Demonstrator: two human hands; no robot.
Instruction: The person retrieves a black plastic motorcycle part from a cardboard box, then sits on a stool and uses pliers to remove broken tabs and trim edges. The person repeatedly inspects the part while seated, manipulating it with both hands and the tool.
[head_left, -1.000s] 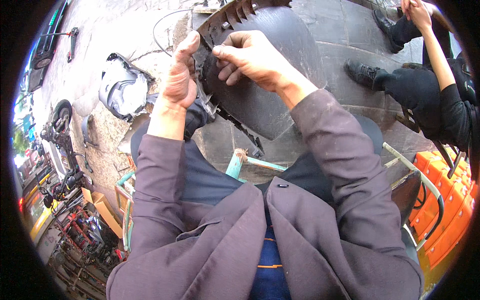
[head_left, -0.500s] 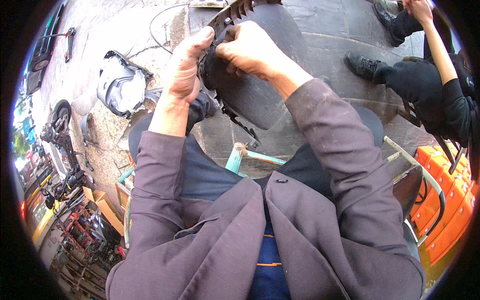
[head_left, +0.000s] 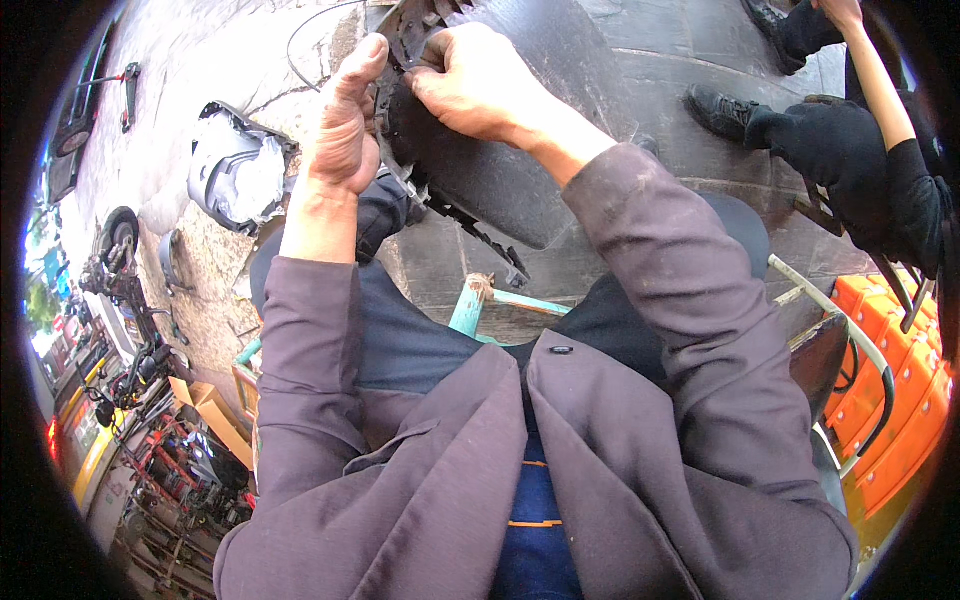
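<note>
A large black plastic panel [head_left: 510,150] with a notched, ribbed edge is held tilted in front of my knees. At its left edge is my left hand [head_left: 340,135], its thumb pointing up and its fingers curled against the rim, partly hidden. My right hand [head_left: 480,85] reaches over the panel's face, fingers bent in a pinch close to the same edge. What lies between those fingertips is hidden. Below the hands, the panel's lower notched strip [head_left: 480,235] hangs down toward a green-painted stool frame [head_left: 470,305].
A grey and silver plastic shell [head_left: 235,170] lies on the stone paving at the left. Beyond it are a wheel [head_left: 122,232], a cardboard box [head_left: 215,415] and piled metal parts. At the right, a seated person's black shoe [head_left: 720,112] and leg show, above orange plastic crates [head_left: 895,390].
Both hands and the panel have shifted a little left. The panel has turned somewhat, and more of its notched edge shows. My right hand's fingers have moved along the edge.
</note>
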